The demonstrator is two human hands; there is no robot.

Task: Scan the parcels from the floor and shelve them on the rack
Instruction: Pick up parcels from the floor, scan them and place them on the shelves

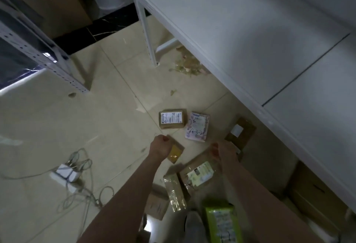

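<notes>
One yellow packet [175, 153] gripped by left hand [160, 144], right hand [222, 151] near labelled parcel [200, 173]

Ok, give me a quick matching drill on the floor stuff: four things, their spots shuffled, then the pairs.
Things:
1. green packet
2. power strip
3. yellow parcel
4. scribbled mailer

Places:
A. right beside the labelled brown box
B. in the left hand
C. at the bottom edge of the view
D. among loose cables, far left

Pairs: 1-C, 2-D, 3-B, 4-A.
</notes>
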